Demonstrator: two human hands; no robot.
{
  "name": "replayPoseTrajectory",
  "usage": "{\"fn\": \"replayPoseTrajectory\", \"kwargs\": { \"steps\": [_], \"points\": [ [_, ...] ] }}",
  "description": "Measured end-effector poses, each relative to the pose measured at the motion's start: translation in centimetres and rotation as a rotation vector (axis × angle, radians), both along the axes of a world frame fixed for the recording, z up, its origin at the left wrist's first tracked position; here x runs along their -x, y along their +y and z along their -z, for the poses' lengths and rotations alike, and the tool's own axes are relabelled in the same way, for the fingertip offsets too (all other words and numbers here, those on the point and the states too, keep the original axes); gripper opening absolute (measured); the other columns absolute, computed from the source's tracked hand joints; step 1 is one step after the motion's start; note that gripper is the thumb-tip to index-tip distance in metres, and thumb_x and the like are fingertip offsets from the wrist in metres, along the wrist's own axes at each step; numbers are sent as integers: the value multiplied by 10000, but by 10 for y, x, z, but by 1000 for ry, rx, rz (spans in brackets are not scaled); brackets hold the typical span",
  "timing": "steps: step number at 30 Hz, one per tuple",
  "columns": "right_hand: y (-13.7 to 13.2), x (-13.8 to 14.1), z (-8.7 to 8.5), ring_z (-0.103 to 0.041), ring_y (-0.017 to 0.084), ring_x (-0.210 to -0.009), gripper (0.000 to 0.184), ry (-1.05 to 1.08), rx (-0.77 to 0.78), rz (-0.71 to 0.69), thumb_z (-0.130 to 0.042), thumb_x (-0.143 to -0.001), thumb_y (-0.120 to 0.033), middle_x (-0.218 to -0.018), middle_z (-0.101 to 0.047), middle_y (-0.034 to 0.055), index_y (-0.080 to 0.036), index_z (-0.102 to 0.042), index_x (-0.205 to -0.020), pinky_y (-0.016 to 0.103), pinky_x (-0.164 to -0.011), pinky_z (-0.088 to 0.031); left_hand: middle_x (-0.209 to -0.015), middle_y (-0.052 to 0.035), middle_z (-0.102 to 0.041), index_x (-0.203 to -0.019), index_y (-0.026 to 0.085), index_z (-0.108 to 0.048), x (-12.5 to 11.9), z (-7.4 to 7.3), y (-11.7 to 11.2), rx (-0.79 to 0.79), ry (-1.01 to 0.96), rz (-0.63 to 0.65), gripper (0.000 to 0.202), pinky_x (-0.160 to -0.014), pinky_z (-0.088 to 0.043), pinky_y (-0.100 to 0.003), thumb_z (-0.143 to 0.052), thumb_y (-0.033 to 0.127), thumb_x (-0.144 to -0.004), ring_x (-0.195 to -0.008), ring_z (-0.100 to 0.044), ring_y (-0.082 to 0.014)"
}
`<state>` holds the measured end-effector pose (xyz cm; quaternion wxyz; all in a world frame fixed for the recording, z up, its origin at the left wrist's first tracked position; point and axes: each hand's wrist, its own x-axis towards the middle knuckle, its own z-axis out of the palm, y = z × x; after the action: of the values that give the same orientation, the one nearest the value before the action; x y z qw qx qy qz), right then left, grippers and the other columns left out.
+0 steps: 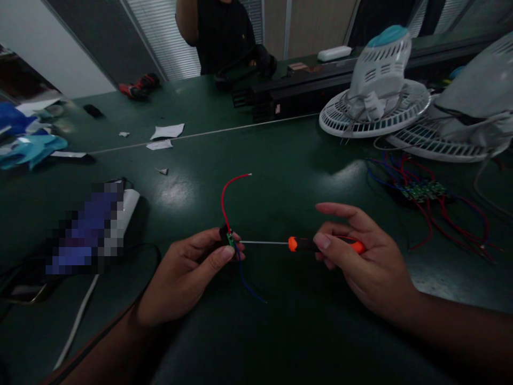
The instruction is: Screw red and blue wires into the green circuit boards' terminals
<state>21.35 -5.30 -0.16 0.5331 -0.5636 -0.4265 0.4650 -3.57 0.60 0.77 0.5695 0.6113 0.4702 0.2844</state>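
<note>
Pinched between the thumb and fingers of my left hand (196,270) is a small green circuit board (230,239) with a black part at its back. A red wire (223,198) curves up from the board, and a blue wire (245,280) hangs down toward the table. My right hand (360,256) grips an orange and black screwdriver (306,245), its index finger lifted off the handle. The thin metal shaft points left and meets the board's right side; the exact contact of the tip is hidden by my left fingers.
Several circuit boards with red and blue wires (425,190) lie at right, below white fan parts (374,107). Long black bars (296,99) sit at the back, near a person in dark clothing (224,37). Paper scraps (167,131) and a blurred-out screen (88,230) are at left.
</note>
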Motion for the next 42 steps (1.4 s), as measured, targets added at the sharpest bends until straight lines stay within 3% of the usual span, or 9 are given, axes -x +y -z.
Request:
{"fn": "replayPoseTrajectory", "kwargs": {
  "steps": [21,26,30,42],
  "points": [
    [1,0,3,-503,98,-541,366,13,-51,-19,-709,-779,-242,-736,-617,-31,-223,-565,-1115,239,-478,-403,-868,-23,-774,-956,206,-735,-1,0,1,-14,13,-5,122,-796,-553,-235,-666,241,-861,-823,-705,-163],
    [-1,-1,1,-580,133,-574,310,31,-36,-75,-599,-876,-388,-697,-625,-28,-246,-581,-1151,249,-469,-447,-872,-12,-777,-964,214,-734,0,2,1,4,6,-18,124,-801,-547,-212,-668,245,-864,-824,-705,-147],
    [-1,-1,-1,-545,119,-446,320,-33,50,-68,-500,-950,-464,-532,-604,-48,-244,-602,-1159,218,-390,-423,-885,-6,-774,-970,219,-730,0,0,0,18,-19,-11,124,-797,-551,-205,-667,245,-866,-840,-705,-145],
    [2,0,-1,-566,104,-486,329,-94,41,-46,-632,-888,-359,-593,-616,-55,-225,-546,-1176,196,-412,-430,-870,-10,-771,-952,212,-736,-2,1,2,-19,20,0,116,-793,-556,-214,-660,241,-869,-825,-706,-148]
  ]
}}
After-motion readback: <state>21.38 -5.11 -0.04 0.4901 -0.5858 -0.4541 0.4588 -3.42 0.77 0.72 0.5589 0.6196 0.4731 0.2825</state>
